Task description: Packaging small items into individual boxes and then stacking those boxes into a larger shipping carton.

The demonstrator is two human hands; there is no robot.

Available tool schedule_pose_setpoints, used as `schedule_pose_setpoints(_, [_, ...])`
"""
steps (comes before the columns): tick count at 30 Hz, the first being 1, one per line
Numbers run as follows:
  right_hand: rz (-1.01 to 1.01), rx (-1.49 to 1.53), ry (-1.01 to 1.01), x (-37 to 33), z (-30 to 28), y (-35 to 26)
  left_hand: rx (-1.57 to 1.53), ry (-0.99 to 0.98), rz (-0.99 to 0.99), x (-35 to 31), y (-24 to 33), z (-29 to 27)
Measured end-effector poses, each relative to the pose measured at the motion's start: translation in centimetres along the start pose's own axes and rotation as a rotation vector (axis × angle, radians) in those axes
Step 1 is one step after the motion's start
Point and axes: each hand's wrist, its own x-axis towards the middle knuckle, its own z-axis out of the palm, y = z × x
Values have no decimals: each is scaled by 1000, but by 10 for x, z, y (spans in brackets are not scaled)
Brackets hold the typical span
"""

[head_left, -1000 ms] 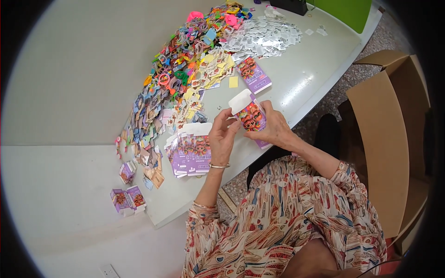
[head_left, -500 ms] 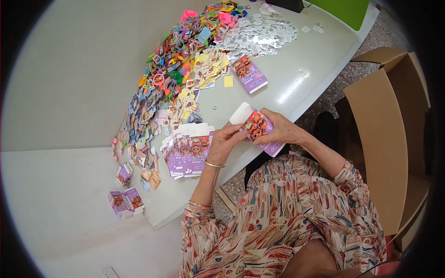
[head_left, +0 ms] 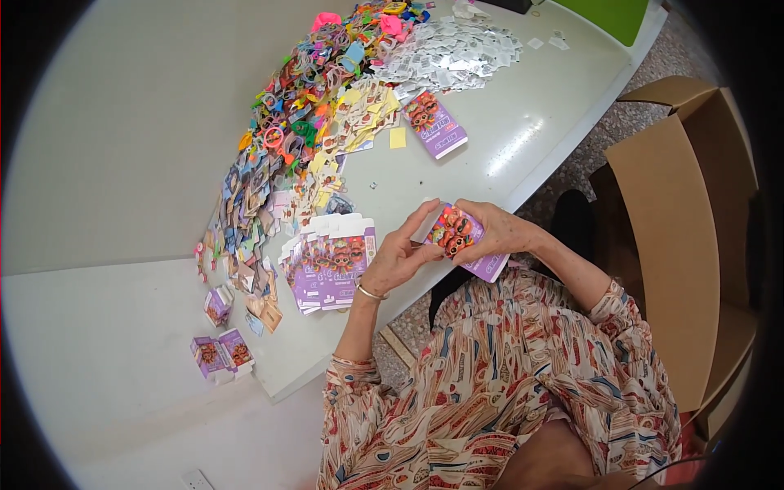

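Observation:
A small purple cardboard box [head_left: 455, 233] with cartoon faces on its front is held between my two hands above the table's near edge. My right hand [head_left: 495, 229] is wrapped round its right side, thumb across the front. At its upper left end, my left hand [head_left: 402, 255] grips it with thumb and forefinger over the white flap, now mostly hidden. Beside my left wrist lies a fanned stack of flattened purple boxes [head_left: 341, 269] with white flaps. A closed purple box [head_left: 434, 126] lies farther off, next to a yellow card [head_left: 398, 138].
Along the table's left side runs a heap of colourful small toys [head_left: 302, 114], with loose cards [head_left: 249, 200] nearer me. White packets [head_left: 457, 53] are piled at the far end. Purple boxes [head_left: 222, 355] sit beyond the left corner. A large open carton [head_left: 665, 261] stands at my right.
The white flap stood out from the box and is now folded over at its end. My left fingers have moved up to the box's end.

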Motion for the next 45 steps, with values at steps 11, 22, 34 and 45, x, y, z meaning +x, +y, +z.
schedule_pose_setpoints(11, [-164, -205, 129, -4, 1, -10, -173, 74, 119, 3, 4, 4])
schedule_pose_setpoints(22, [-78, -60, -92, -2, -23, -25, -224, 39, 126, 8, 2, 10])
schedule_pose_setpoints(34, [-89, 205, -97, 5, -23, 0, -164, 115, 115, 12, -3, 6])
schedule_pose_setpoints(45, [11, 141, 231, -6, -20, -2, 11, 278, 197, 21, -28, 16])
